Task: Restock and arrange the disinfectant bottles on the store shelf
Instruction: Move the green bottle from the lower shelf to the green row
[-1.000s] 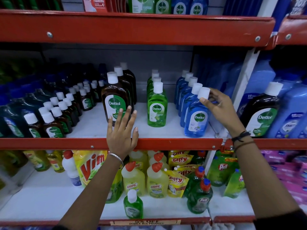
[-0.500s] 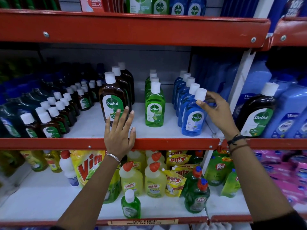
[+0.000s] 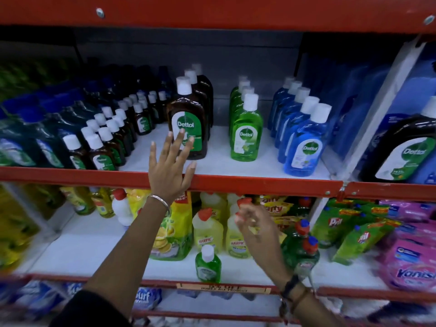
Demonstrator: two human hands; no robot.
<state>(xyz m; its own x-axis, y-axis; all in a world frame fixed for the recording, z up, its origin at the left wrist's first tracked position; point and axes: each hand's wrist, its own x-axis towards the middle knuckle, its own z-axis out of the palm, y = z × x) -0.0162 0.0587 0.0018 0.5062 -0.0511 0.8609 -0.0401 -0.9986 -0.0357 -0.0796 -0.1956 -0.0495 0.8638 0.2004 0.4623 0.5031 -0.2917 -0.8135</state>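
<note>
Three rows of Dettol bottles stand on the red-edged middle shelf [image 3: 259,185]: brown bottles [image 3: 188,123], green bottles [image 3: 246,135] and blue bottles [image 3: 304,147], each white-capped and lined front to back. My left hand [image 3: 169,168] rests open on the shelf's front edge, fingers spread in front of the front brown bottle. My right hand [image 3: 252,223] is blurred in mid-air before the lower shelf, fingers loosely curled, holding nothing that I can see. A small green Dettol bottle [image 3: 207,265] stands alone at the lower shelf's front, left of my right hand.
Small brown bottles [image 3: 103,142] fill the middle shelf's left side. A large brown Dettol bottle [image 3: 401,152] stands in the right bay behind a white upright [image 3: 368,119]. The lower shelf holds yellow Harpic bottles [image 3: 207,232], a Vim pouch [image 3: 174,232], green Pril packs [image 3: 342,230] and pink Vanish packs [image 3: 410,260].
My right hand has let go of the front blue bottle's cap and dropped down to the lower shelf. The view has tilted downward. My left hand stays on the shelf edge.
</note>
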